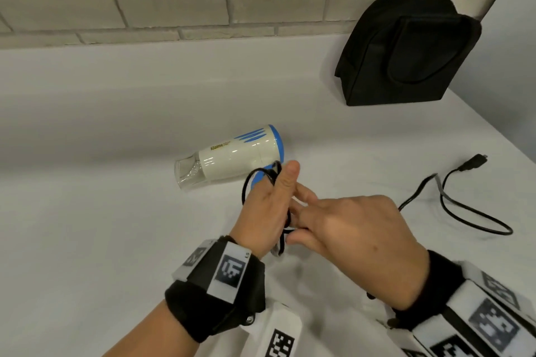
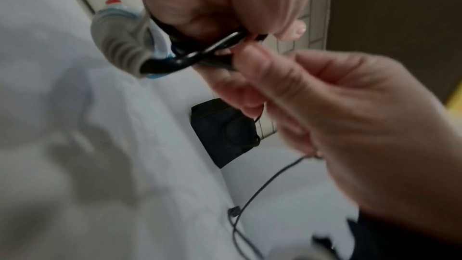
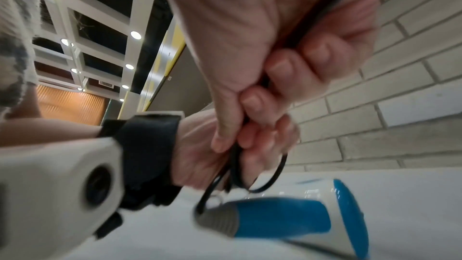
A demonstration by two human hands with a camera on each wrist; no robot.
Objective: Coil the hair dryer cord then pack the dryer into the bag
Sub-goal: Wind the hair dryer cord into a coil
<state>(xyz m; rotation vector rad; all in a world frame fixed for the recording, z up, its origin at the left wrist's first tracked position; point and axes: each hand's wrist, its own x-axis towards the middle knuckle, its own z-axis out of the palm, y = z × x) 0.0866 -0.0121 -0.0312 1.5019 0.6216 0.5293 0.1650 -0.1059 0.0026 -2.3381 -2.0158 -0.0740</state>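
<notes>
A white and blue hair dryer (image 1: 232, 153) lies on its side on the white table (image 1: 101, 211); its blue handle (image 3: 280, 218) points toward me. My left hand (image 1: 269, 206) grips several loops of the black cord (image 1: 246, 185) just in front of the dryer. My right hand (image 1: 348, 229) meets it from the right and holds the cord (image 3: 307, 25) between curled fingers. The remaining cord (image 1: 464, 211) trails loose to the right and ends in the plug (image 1: 475, 161). The black bag (image 1: 406, 52) stands upright at the back right.
A pale brick wall (image 1: 174, 3) runs along the back of the table. The table's right edge (image 1: 507, 142) slants past the bag and the plug. Black wrist straps with printed markers (image 1: 232, 269) sit on both forearms.
</notes>
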